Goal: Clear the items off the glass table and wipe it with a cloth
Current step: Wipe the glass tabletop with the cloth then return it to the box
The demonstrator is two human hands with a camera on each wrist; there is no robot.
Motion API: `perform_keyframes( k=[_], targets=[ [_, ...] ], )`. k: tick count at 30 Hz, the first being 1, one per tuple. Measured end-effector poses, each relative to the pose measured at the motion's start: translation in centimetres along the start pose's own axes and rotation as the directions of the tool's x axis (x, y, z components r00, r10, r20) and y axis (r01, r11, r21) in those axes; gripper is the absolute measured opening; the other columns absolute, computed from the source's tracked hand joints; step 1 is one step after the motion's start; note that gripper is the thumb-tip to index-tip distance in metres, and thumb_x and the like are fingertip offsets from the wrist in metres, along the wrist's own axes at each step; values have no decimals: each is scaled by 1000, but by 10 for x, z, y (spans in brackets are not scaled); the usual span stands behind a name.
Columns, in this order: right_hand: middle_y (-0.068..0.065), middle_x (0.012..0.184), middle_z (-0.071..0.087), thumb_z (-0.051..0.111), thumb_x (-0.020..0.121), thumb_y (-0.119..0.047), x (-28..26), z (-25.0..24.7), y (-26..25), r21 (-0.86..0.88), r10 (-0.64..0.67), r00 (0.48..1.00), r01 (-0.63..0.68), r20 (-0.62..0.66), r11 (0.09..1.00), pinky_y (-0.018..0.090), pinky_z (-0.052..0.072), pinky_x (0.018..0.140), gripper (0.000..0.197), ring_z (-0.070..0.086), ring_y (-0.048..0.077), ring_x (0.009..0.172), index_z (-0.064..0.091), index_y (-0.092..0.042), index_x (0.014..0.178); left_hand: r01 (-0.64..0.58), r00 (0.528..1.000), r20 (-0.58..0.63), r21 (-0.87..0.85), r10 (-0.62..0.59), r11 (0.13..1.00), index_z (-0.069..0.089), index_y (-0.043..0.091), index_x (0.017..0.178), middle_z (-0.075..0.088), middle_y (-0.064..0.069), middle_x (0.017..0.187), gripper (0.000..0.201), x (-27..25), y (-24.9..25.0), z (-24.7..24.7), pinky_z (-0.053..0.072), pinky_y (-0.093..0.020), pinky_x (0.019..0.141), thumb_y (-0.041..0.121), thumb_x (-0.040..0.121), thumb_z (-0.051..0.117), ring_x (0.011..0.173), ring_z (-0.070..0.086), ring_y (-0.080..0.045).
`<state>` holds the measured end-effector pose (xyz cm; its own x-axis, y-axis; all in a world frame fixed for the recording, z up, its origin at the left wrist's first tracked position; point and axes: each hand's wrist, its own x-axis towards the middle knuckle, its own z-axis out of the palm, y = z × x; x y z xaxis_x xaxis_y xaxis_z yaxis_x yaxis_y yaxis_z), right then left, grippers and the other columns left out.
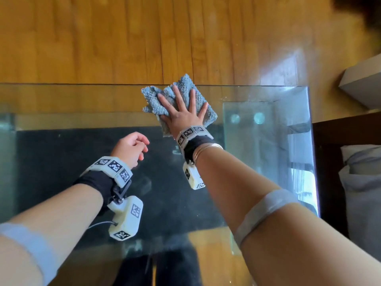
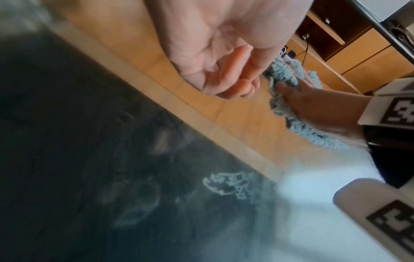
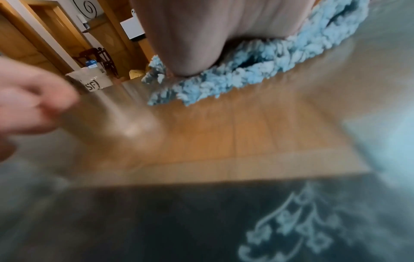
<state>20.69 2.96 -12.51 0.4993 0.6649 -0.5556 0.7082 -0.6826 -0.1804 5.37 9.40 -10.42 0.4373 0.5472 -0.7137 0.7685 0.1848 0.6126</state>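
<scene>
Both forearms are bare, and each wrist wears the same kit. On the left hand (image 1: 132, 148) side there is a black fabric wrist wrap (image 1: 97, 182), topped by a curved white band (image 1: 111, 168) of flat panels, each printed with a black-and-white square marker. A small black bracket drops from it to a rounded white camera block (image 1: 126, 217), marker on its side and end, thin grey cable trailing out. The right hand (image 1: 183, 115) side matches: white marker band (image 1: 190, 134), black wrap, white block (image 1: 193, 178) underneath, plus thin metallic bangles (image 1: 206, 150). A pale elastic strap (image 1: 266, 209) circles each upper forearm.
</scene>
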Motion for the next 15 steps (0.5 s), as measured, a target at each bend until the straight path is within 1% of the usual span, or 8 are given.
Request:
perform_keyframes(
  k=[2,4,6,8,11,13,15],
  targets=[
    [-17,156,-22,19,97,-56,13,-12,20,5,39,999,-39,-29,999,68,-11,108,52,-26,31,143,-8,-56,141,6,1000,-10,-5,-6,1000,54,19,71,53,-1,68,32,2,3,1,23,-13,32,-3,87,37,51,41,-15],
    [-17,156,-21,19,96,-56,14,-21,46,61,135,990,-132,-48,989,66,-12,108,52,-24,29,143,-7,-56,142,5,1000,-10,-11,-5,1000,54,19,71,53,1,68,31,2,6,5,23,-14,32,-3,86,36,51,42,-14],
    [-17,156,-21,19,96,-56,8,-25,69,132,256,965,-246,-62,960,65,-11,109,51,-23,28,144,-6,-57,141,7,1000,-3,-23,-7,1000,54,19,71,53,1,68,32,1,9,9,23,-14,31,-3,85,36,51,42,-14],
    [-17,155,-23,19,97,-55,-2,-24,79,187,343,938,-330,-42,925,65,-9,110,52,-24,28,144,-7,-57,141,11,1000,2,-39,-11,999,54,20,70,53,1,67,32,1,11,13,24,-13,31,-2,86,37,51,42,-15],
    [-16,154,-26,19,97,-55,-14,-18,80,223,401,916,-392,6,892,66,-10,110,53,-26,28,143,-10,-56,141,8,1000,16,-54,-7,998,54,21,70,53,1,67,32,0,17,15,25,-14,31,-2,86,37,52,43,-15],
    [-17,154,-27,20,97,-55,-10,-20,84,233,412,911,-404,12,885,67,-10,108,53,-27,29,142,-11,-57,140,5,1000,28,-62,-3,998,54,21,71,53,1,67,32,1,21,14,25,-15,33,-2,87,37,52,42,-15],
    [-17,154,-27,20,97,-56,0,-29,87,277,462,887,-448,18,850,69,-9,108,53,-26,30,142,-11,-58,140,4,1000,26,-62,-2,998,54,20,71,53,1,68,32,2,21,12,25,-16,34,-1,87,37,52,42,-14]
  ],
)
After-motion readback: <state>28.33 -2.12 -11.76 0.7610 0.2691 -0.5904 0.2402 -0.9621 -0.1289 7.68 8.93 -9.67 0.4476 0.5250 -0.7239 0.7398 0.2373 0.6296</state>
